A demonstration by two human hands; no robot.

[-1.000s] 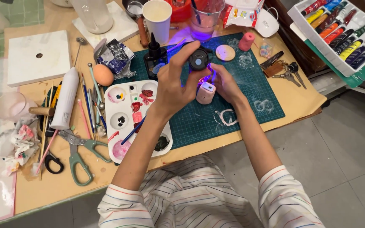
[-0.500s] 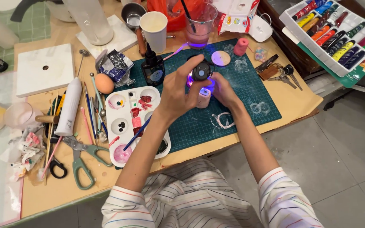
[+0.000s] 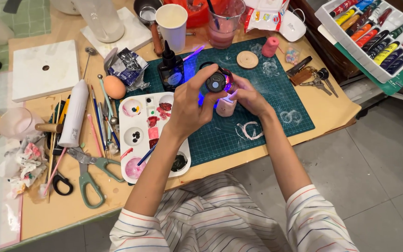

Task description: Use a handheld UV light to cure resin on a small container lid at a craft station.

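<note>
We see a small round black lamp pinched in the fingers of the left hand, held above the green cutting mat and casting violet light. Just below it, the right hand grips a small pale pink cup-shaped piece; its top is hidden behind the lamp, so we cannot make out what sits on it. Beside the left wrist lies a white paint palette (its wells stained red and black). A dark dropper bottle stands behind on the worktop. Green-handled scissors lie at left.
</note>
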